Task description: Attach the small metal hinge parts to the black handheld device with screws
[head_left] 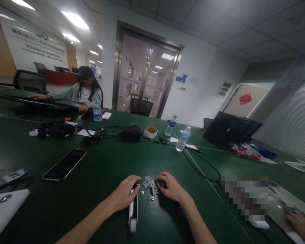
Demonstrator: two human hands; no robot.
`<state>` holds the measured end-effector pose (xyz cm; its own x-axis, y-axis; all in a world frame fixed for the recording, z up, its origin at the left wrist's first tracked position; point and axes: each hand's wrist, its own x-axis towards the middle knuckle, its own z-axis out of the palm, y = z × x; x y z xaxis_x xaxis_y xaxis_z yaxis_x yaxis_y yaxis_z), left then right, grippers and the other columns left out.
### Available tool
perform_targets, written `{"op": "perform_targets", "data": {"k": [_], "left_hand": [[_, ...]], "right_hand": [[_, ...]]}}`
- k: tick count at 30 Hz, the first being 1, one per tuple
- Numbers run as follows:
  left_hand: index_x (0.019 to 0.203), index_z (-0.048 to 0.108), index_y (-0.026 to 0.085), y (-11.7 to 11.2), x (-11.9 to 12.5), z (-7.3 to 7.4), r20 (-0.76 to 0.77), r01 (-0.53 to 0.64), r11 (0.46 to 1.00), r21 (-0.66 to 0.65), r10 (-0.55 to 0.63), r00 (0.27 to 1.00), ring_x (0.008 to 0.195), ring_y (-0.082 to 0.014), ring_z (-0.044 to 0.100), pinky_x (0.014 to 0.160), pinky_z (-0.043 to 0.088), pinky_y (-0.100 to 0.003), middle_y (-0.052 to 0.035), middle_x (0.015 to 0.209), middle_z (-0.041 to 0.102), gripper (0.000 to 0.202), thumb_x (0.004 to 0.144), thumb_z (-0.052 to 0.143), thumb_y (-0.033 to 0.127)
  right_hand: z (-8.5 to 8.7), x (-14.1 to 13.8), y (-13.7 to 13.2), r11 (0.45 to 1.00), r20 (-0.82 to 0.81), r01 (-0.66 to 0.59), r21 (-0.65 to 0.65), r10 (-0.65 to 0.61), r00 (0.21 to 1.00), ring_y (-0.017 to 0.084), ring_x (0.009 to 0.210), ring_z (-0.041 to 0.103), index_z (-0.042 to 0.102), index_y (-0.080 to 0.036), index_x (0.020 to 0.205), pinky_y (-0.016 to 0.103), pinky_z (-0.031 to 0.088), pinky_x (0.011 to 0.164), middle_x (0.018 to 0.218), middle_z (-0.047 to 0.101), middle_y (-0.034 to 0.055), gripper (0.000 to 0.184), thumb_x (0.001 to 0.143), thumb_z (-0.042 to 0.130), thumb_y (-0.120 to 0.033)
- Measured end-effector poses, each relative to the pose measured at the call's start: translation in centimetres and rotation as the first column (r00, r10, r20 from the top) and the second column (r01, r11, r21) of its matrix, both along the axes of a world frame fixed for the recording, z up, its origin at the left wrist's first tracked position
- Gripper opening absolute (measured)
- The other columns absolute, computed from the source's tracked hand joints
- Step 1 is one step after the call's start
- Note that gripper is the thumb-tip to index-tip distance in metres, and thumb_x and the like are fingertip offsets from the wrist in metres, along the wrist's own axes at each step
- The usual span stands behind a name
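Observation:
Small metal parts lie in a loose heap on the green table in front of me, among them flat grey plates with holes (154, 189) and several ring-shaped nuts (152, 198). My left hand (125, 193) rests at the heap's left side, fingers curved with a gap between thumb and forefinger. Beneath it a narrow white tool-like object with a dark middle (133, 211) points towards me; the hand partly covers its far end. On the right side of the heap is my right hand (171, 187), its fingers bent and apart. No held part shows in either hand.
A phone (65, 165) lies to the left. Beyond the heap are a black box (131, 133), a small open carton (150, 132), water bottles (183, 139) and cables. A person (83, 88) sits across the table. Another person's hand (301, 223) is at the right edge.

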<state>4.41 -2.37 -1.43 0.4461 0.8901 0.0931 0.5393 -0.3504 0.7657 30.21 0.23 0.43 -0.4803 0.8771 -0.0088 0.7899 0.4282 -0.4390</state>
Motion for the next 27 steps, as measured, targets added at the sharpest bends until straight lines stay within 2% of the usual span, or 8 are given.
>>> {"op": "perform_targets", "data": {"k": [4, 8, 12, 20, 24, 27], "left_hand": [[0.121, 0.05, 0.021, 0.2, -0.5, 0.3, -0.006, -0.076, 0.996, 0.037, 0.076, 0.997, 0.112, -0.0212, 0.05, 0.097, 0.042, -0.038, -0.0071, 0.122, 0.053, 0.037, 0.092, 0.036, 0.039], [0.115, 0.053, 0.018, 0.4, -1.2, 0.4, -0.049, -0.127, 0.988, 0.086, 0.132, 0.99, 0.104, -0.0206, 0.053, 0.091, 0.045, -0.036, -0.0076, 0.114, 0.056, 0.034, 0.091, 0.037, 0.036], [0.106, 0.058, 0.018, 0.4, -1.5, 0.2, -0.095, -0.106, 0.99, 0.097, 0.115, 0.989, 0.096, -0.019, 0.055, 0.085, 0.047, -0.034, -0.006, 0.106, 0.058, 0.032, 0.091, 0.038, 0.038], [0.103, 0.06, 0.021, 0.1, -1.2, 0.4, -0.131, -0.034, 0.995, 0.095, 0.046, 0.99, 0.096, -0.0178, 0.054, 0.083, 0.047, -0.032, -0.0041, 0.106, 0.056, 0.033, 0.092, 0.036, 0.04], [0.1, 0.06, 0.021, -0.2, -1.1, 0.7, -0.157, -0.025, 0.992, 0.126, 0.044, 0.987, 0.094, -0.0181, 0.054, 0.083, 0.046, -0.032, -0.0042, 0.104, 0.056, 0.032, 0.092, 0.035, 0.04], [0.098, 0.06, 0.02, -0.4, -1.0, 0.9, -0.166, -0.026, 0.986, 0.166, 0.054, 0.985, 0.093, -0.0183, 0.054, 0.083, 0.045, -0.033, -0.0044, 0.102, 0.057, 0.032, 0.092, 0.035, 0.039]], "right_hand": [[-0.1, 0.1, -0.2, 1.0, 0.006, 0.004, 0.021, -0.005, 1.0, 0.019, 0.097, 0.054, 0.065, -0.021, 0.105, 0.028, 0.042, 0.085, 0.107, 0.057, 0.0072, 0.028, 0.081, 0.05, -0.025], [-0.8, 0.0, 0.1, 0.997, -0.013, 0.016, 0.081, -0.015, 1.0, 0.017, 0.088, 0.056, 0.066, -0.02, 0.095, 0.025, 0.042, 0.077, 0.097, 0.059, 0.0057, 0.022, 0.08, 0.051, -0.02], [-1.5, 0.2, 0.5, 0.995, -0.004, 0.049, 0.092, -0.049, 0.999, 0.014, 0.082, 0.056, 0.065, -0.018, 0.086, 0.023, 0.041, 0.073, 0.09, 0.06, 0.0054, 0.017, 0.077, 0.05, -0.015], [-1.7, 0.9, 0.7, 0.988, 0.008, 0.09, 0.125, -0.091, 0.996, 0.016, 0.089, 0.056, 0.063, -0.019, 0.091, 0.025, 0.041, 0.077, 0.097, 0.059, 0.0062, 0.019, 0.083, 0.046, -0.018], [-1.4, 0.6, 0.4, 0.989, 0.011, 0.035, 0.141, -0.037, 0.999, 0.017, 0.092, 0.055, 0.064, -0.022, 0.097, 0.026, 0.041, 0.08, 0.099, 0.058, 0.0059, 0.021, 0.082, 0.049, -0.022], [-1.2, 0.3, 0.1, 0.989, 0.028, 0.019, 0.144, -0.024, 0.999, 0.019, 0.092, 0.054, 0.066, -0.021, 0.094, 0.027, 0.041, 0.08, 0.097, 0.059, 0.006, 0.02, 0.079, 0.052, -0.021]]}}
